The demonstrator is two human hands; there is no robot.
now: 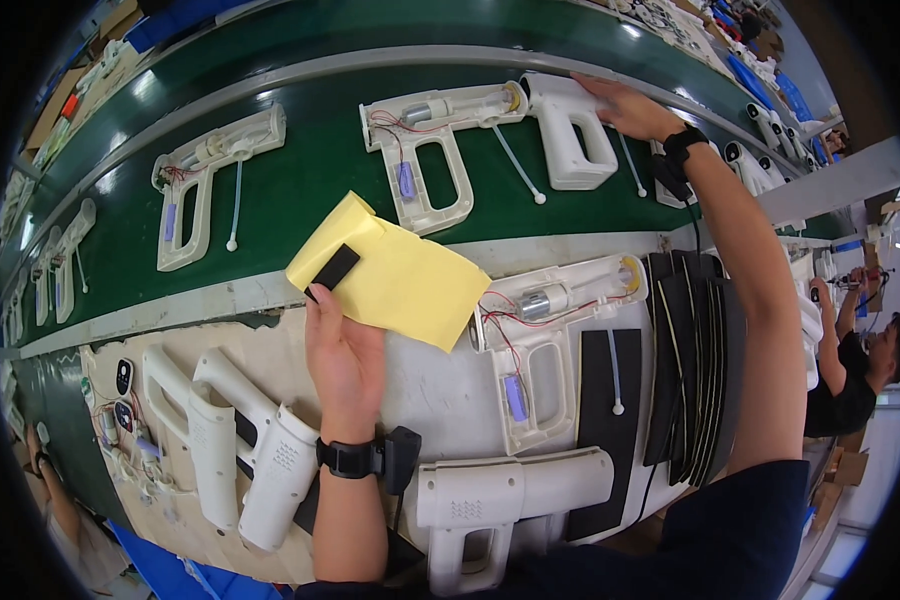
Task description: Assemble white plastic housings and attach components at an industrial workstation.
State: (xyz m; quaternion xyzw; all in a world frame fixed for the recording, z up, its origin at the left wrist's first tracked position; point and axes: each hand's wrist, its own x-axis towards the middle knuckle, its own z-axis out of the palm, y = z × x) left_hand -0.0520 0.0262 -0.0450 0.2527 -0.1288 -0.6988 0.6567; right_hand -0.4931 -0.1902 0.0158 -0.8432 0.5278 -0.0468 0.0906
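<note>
My left hand (345, 350) is raised over the workbench, closed on a yellow sheet of paper (420, 275) with a curled far edge. A short black foam strip (333, 272) lies on that sheet, my fingertips at its lower end. Out over the green belt, my right hand (635, 108) grips the right end of a white gun-shaped housing (570, 135). Beside it on the belt lies an open housing half (440, 150) with a motor, red wires and a purple part. Another open half (555, 340) rests on the bench between my arms.
Black foam sheets (685, 370) are stacked at the bench's right. White housing shells (270, 470) lie at the left, another (515, 485) close to me. More open halves (210, 185) sit along the green belt (310, 150). Another person (860, 375) works at the far right.
</note>
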